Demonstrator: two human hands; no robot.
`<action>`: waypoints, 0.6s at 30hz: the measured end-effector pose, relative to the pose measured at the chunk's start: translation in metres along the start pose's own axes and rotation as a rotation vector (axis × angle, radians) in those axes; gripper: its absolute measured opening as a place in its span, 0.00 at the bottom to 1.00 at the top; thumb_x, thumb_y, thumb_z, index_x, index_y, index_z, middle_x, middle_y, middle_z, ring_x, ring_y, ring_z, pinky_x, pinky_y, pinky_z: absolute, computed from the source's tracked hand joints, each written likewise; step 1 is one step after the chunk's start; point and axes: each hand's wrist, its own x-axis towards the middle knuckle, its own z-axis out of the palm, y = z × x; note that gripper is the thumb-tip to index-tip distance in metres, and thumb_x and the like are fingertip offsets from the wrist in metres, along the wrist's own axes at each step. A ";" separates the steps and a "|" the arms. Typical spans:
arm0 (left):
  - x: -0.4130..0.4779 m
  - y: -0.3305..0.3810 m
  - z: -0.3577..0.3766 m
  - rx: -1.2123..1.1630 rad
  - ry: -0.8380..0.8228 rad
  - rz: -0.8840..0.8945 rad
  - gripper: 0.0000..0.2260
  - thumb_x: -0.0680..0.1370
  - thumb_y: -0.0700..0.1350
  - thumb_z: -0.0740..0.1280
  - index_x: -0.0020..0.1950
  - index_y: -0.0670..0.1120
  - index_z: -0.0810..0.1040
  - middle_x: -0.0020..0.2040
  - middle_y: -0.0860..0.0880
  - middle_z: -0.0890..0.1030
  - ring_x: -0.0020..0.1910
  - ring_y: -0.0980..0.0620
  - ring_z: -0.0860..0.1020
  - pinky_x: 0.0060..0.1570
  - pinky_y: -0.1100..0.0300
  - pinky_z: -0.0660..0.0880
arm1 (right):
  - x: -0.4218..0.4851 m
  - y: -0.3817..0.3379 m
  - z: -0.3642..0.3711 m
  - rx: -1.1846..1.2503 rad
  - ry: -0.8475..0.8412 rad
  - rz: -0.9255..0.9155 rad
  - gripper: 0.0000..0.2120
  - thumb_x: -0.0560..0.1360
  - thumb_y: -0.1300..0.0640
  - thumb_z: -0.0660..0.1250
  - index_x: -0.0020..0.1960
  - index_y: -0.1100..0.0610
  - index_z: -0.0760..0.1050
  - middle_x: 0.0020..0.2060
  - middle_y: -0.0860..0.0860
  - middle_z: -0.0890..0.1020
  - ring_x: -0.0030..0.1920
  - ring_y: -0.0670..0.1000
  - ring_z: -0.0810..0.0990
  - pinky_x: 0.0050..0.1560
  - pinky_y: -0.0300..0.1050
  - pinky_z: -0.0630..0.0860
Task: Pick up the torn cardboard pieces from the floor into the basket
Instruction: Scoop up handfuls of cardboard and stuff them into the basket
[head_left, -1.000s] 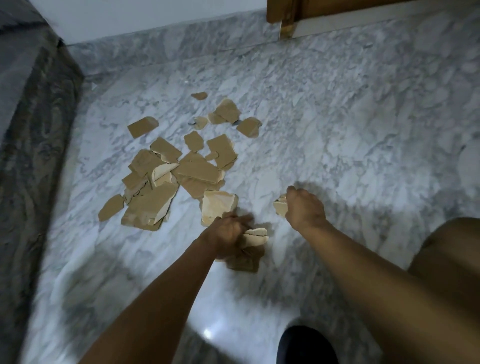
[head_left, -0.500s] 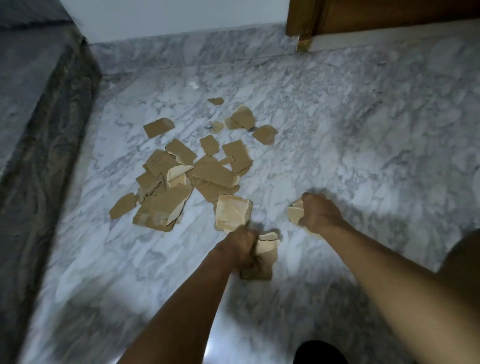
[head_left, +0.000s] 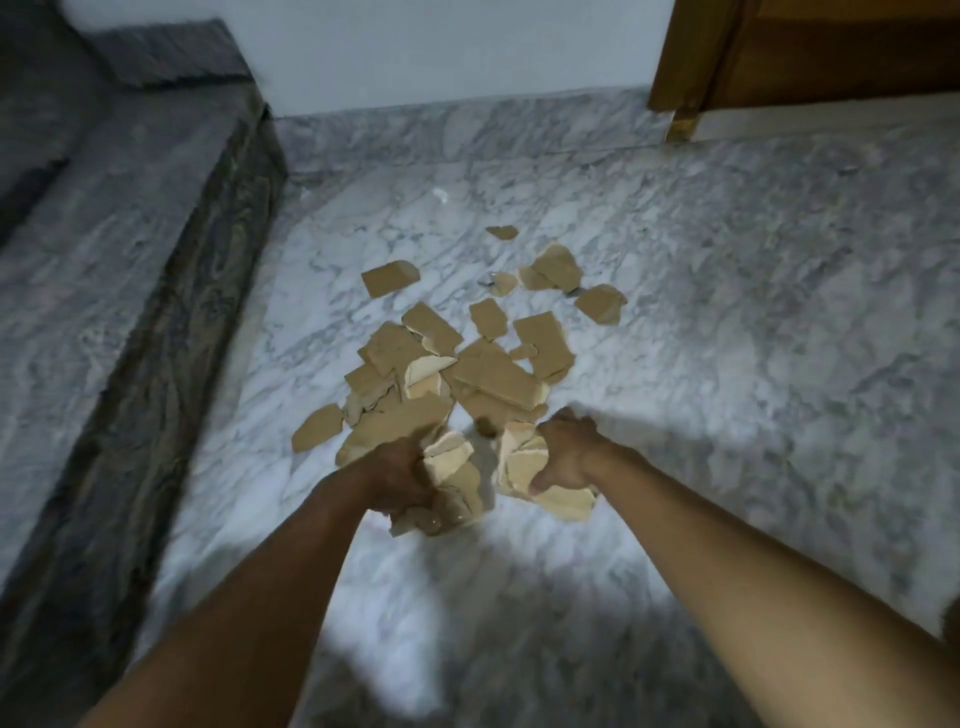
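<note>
Several torn brown cardboard pieces lie scattered on the white marble floor in the middle of the view. My left hand grips a bunch of cardboard pieces just in front of the pile. Close beside it, my right hand grips other cardboard pieces, pale sides showing. Both bunches are held near each other above the floor. No basket is in view.
A dark grey marble step runs along the left side. A white wall with a marble skirting stands at the back. A wooden door frame is at the back right.
My right hand has taken up more pieces and moved left toward my left hand. Both hands have lifted with their cardboard. The pale piece that lay before my left hand is off the floor.
</note>
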 end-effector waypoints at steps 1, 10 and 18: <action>0.000 -0.010 -0.011 -0.040 0.027 0.008 0.21 0.71 0.44 0.76 0.62 0.47 0.76 0.40 0.54 0.79 0.40 0.53 0.79 0.35 0.65 0.74 | 0.004 -0.008 0.008 -0.035 0.024 -0.003 0.44 0.66 0.42 0.78 0.75 0.55 0.63 0.73 0.54 0.60 0.71 0.62 0.64 0.67 0.58 0.69; 0.055 -0.040 -0.017 0.202 0.181 -0.021 0.40 0.66 0.65 0.66 0.76 0.60 0.59 0.76 0.43 0.59 0.75 0.38 0.54 0.70 0.39 0.60 | 0.004 -0.029 0.030 -0.098 0.220 0.020 0.43 0.69 0.46 0.76 0.76 0.52 0.56 0.71 0.59 0.58 0.65 0.62 0.69 0.65 0.55 0.69; 0.053 -0.032 -0.010 0.333 0.254 0.040 0.34 0.75 0.56 0.67 0.76 0.47 0.58 0.73 0.41 0.64 0.69 0.38 0.67 0.66 0.38 0.67 | 0.018 -0.031 -0.038 0.499 0.161 0.054 0.56 0.61 0.57 0.84 0.76 0.60 0.51 0.66 0.53 0.73 0.67 0.57 0.73 0.59 0.45 0.72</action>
